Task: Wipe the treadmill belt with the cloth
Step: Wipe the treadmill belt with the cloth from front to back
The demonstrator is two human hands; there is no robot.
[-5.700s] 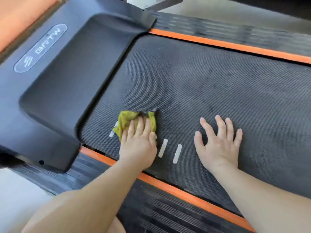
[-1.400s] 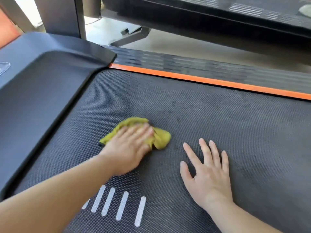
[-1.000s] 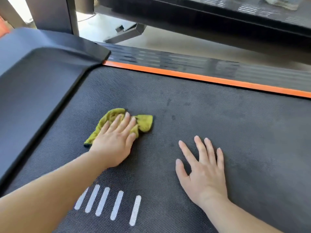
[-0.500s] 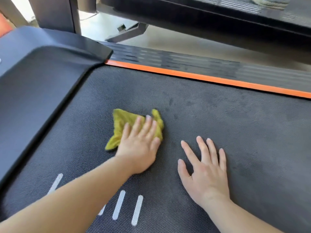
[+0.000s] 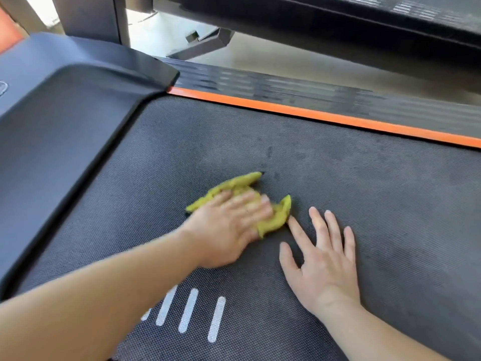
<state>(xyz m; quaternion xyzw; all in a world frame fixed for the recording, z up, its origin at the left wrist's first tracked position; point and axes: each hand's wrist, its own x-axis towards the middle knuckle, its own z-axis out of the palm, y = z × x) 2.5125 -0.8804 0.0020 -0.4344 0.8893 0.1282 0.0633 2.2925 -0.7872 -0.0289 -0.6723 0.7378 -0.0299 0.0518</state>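
Beside the dark grey moulded motor cover (image 5: 65,121) at left, your left hand (image 5: 229,225) presses the crumpled yellow-green cloth (image 5: 276,217) flat on the black textured treadmill belt (image 5: 377,183). Its fingers are straight and close together, blurred by motion. In the last half second the cloth has swept right. It now lies mid-belt, its tip touching or just short of the index finger of your right hand (image 5: 322,259), which stays planted with fingers spread. That stroke looks out of room: reverse it, or shift the bracing hand. Unwiped belt lies open further right and ahead, up to the orange edge strip (image 5: 312,113).
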